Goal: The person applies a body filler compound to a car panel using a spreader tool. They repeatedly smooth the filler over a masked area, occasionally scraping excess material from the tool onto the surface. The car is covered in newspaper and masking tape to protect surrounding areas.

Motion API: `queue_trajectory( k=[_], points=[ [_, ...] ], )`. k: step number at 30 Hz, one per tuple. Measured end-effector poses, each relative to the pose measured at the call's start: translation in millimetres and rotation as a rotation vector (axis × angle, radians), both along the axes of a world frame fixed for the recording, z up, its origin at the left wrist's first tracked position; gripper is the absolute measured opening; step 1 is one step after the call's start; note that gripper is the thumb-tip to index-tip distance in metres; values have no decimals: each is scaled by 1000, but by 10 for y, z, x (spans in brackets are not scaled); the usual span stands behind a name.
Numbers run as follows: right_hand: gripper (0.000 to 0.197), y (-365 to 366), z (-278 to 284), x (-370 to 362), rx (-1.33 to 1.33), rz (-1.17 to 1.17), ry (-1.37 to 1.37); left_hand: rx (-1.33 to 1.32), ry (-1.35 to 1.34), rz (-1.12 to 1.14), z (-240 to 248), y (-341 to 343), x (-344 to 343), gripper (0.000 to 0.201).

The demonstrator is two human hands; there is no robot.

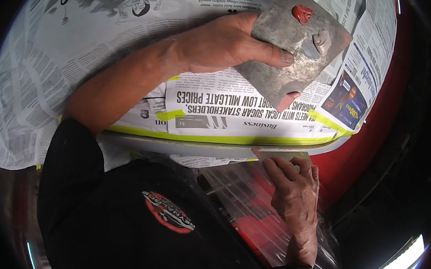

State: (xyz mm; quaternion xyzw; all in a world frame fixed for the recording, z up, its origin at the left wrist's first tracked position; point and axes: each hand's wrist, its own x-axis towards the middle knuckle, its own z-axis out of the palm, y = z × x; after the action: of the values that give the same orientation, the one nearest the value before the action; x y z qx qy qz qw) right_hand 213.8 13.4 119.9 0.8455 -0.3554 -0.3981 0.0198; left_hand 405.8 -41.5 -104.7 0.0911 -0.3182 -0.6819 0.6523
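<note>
Grey paste (311,48) on the metal plate (275,28), held at far right by the left hand (227,46), may smear the newspaper (203,98) if tilted, while the right hand (295,191) pinches a spreader (277,153) nearer.

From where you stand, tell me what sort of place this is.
Probably a car body workshop: newspaper edged with yellow tape, red bodywork beside it, and a plate with grey paste in the left hand.

Dark fisheye edges, glaring lamp (408,256) lower right
</note>
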Motion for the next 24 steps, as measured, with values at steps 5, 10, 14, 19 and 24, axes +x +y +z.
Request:
queue_trajectory(
  k=[5,10,14,19,24],
  points=[
    [47,-84,86,-32,-54,11,5,-14,47,10,6,-3,-8,49],
    [48,-86,0,-85,-16,-4,-22,7,64,2,1,4,-25,48],
    [48,-65,-28,-138,-10,2,-19,15,46,-2,4,7,-22,48],
    [48,-136,91,-89,-29,-15,13,11,-18,16,-1,14,0,47],
    [48,-186,128,-181,-73,-15,33,24,-46,22,6,12,2,48]
  ],
)
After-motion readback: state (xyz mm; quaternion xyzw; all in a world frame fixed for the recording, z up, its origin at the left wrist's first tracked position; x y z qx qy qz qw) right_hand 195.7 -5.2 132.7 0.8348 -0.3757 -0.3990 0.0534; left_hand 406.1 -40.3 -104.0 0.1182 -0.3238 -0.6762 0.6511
